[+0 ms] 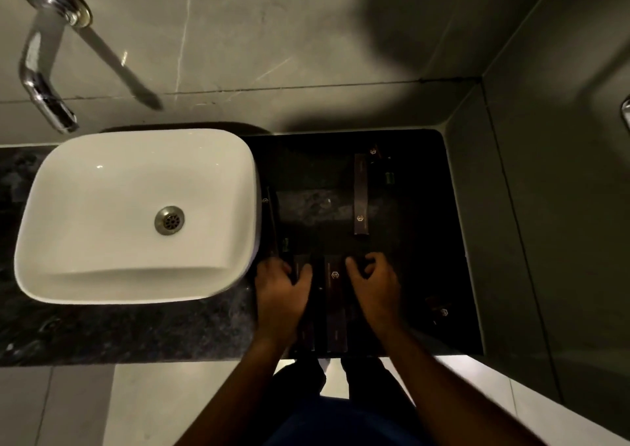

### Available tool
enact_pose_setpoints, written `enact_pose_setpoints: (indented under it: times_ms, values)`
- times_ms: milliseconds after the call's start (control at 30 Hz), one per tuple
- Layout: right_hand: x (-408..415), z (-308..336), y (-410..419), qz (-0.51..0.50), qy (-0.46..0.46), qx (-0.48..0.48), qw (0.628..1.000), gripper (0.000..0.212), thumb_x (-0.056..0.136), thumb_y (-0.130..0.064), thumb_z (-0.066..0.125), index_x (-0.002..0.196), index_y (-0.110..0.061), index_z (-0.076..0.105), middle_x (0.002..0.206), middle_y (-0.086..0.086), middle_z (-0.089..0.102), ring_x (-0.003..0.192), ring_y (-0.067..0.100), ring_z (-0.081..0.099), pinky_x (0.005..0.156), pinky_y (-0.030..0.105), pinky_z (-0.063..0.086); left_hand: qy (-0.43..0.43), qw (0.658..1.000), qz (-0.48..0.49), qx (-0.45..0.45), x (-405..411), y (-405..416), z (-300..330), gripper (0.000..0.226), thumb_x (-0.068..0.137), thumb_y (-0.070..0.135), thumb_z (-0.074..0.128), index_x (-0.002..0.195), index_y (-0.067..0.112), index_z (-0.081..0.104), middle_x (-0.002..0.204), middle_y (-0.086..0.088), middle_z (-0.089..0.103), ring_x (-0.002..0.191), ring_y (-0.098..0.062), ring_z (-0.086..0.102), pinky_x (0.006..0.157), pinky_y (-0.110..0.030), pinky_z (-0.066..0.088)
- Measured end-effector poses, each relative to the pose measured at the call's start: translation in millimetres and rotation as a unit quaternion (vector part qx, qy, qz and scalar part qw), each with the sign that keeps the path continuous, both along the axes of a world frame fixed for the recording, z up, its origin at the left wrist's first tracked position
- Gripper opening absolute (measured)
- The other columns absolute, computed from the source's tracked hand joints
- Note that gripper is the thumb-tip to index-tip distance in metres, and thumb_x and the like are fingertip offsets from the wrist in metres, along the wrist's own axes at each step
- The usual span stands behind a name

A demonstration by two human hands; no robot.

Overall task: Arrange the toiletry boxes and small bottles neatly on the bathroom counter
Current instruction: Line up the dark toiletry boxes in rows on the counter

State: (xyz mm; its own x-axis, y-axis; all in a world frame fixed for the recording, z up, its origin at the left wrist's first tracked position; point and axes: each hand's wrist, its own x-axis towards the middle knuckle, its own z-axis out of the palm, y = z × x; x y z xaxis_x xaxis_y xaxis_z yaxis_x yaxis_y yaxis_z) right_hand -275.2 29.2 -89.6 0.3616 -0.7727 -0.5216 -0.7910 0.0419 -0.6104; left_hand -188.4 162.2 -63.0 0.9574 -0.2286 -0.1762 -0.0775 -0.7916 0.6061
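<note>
White sink (102,186), chrome tap (41,80), black speckled desk (136,329), dark brown boxes (360,193) with small gold hexagon logos.

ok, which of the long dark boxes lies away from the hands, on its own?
The far box, lengthwise toward the wall, with a logo near its close end. The other two long boxes lie at the counter's front edge between the left hand and right hand.

Head view, looking steeply down over counter (426,241), close; dim, perhaps slightly tilted.
</note>
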Motion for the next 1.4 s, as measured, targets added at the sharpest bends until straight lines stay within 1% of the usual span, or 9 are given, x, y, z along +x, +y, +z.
enact_pose_setpoints:
  times_ms: [100, 233, 500, 633, 800, 967, 1133, 1300, 1400]
  values:
    - [26, 5, -43, -0.027, -0.013, -0.087, 0.996, 0.032, 0.083, -0.041, 0.068, 0.102, -0.017, 0.059, 0.097, 0.003, 0.062, 0.086, 0.022, 0.061, 0.066, 0.030, 0.042, 0.118, 0.991, 0.059, 0.010, 29, -47, 17, 0.060, 0.078, 0.041, 0.061, 0.130, 0.013, 0.046, 0.146, -0.016, 0.037, 0.135, -0.037, 0.033, 0.110, -0.055, 0.027]
    - [69, 5, -80, 0.010, -0.001, -0.116, 0.993, 0.041, 0.080, -0.040, 0.071, 0.109, -0.015, 0.056, 0.113, 0.009, 0.061, 0.097, 0.029, 0.061, 0.076, 0.038, 0.050, 0.306, 0.923, 0.231, 0.009, 64, -92, 11, 0.082, 0.083, 0.036, 0.054, 0.150, 0.013, 0.013, 0.159, -0.022, 0.012, 0.147, -0.041, 0.006, 0.118, -0.059, 0.003]
    - [69, -9, -92, 0.146, 0.086, -0.122, 0.978, 0.050, 0.073, -0.038, 0.078, 0.115, -0.018, 0.059, 0.117, 0.008, 0.063, 0.103, 0.030, 0.063, 0.082, 0.047, 0.056, 0.215, 0.921, 0.319, 0.054, 72, -100, -23, 0.049, 0.086, 0.025, 0.050, 0.129, 0.003, 0.045, 0.142, -0.019, 0.046, 0.138, -0.037, 0.032, 0.116, -0.062, 0.011]
    - [24, 2, -122, 0.191, 0.134, -0.173, 0.957, 0.045, 0.077, -0.029, 0.075, 0.118, -0.017, 0.061, 0.135, 0.010, 0.047, 0.122, 0.034, 0.047, 0.092, 0.049, 0.051, 0.177, 0.894, 0.410, -0.038, 71, -96, -26, 0.048, 0.081, 0.029, 0.053, 0.122, 0.005, 0.056, 0.135, -0.021, 0.055, 0.130, -0.040, 0.045, 0.110, -0.054, 0.033]
    - [-27, 4, -158, 0.288, 0.143, -0.200, 0.926, 0.039, 0.079, -0.010, 0.071, 0.115, -0.022, 0.066, 0.149, 0.011, 0.027, 0.133, 0.039, 0.033, 0.106, 0.051, 0.040, 0.146, 0.876, 0.460, -0.021, 71, -96, -25, 0.041, 0.079, 0.026, 0.057, 0.118, 0.014, 0.063, 0.125, -0.016, 0.064, 0.127, -0.037, 0.045, 0.109, -0.047, 0.035]
    - [-37, -6, -158, 0.226, 0.044, -0.184, 0.956, 0.062, 0.074, 0.007, 0.067, 0.128, -0.020, 0.059, 0.153, 0.015, 0.029, 0.137, 0.038, 0.034, 0.112, 0.043, 0.037, 0.059, 0.924, 0.355, -0.131, 55, -112, -1, 0.036, 0.071, 0.027, 0.068, 0.107, 0.028, 0.070, 0.100, 0.005, 0.072, 0.099, -0.019, 0.066, 0.093, -0.036, 0.050]
    - [-43, 0, -122, -0.029, 0.016, -0.057, 0.998, 0.062, 0.077, -0.033, 0.076, 0.131, -0.016, 0.049, 0.129, 0.014, 0.057, 0.115, 0.033, 0.057, 0.090, 0.037, 0.047, 0.170, 0.966, 0.131, -0.143, -25, -119, 4, 0.037, 0.068, 0.020, 0.083, 0.101, 0.013, 0.068, 0.092, 0.004, 0.068, 0.082, -0.012, 0.066, 0.065, -0.011, 0.050]
    - [-42, -3, -104, 0.001, 0.025, -0.018, 1.000, 0.053, 0.077, -0.024, 0.078, 0.124, -0.012, 0.055, 0.122, 0.016, 0.063, 0.110, 0.034, 0.062, 0.079, 0.030, 0.044, 0.231, 0.973, 0.006, -0.030, -73, -112, -24, 0.044, 0.063, 0.039, 0.086, 0.097, 0.019, 0.065, 0.094, 0.002, 0.072, 0.084, -0.014, 0.069, 0.076, -0.032, 0.056]
    - [-53, 1, -101, 0.081, 0.048, -0.001, 0.996, 0.055, 0.075, -0.022, 0.081, 0.123, -0.012, 0.057, 0.119, 0.016, 0.065, 0.107, 0.033, 0.063, 0.083, 0.036, 0.051, 0.225, 0.974, -0.002, -0.017, -83, -109, -27, 0.043, 0.068, 0.037, 0.084, 0.103, 0.019, 0.066, 0.099, 0.002, 0.073, 0.085, -0.012, 0.068, 0.074, -0.027, 0.053]
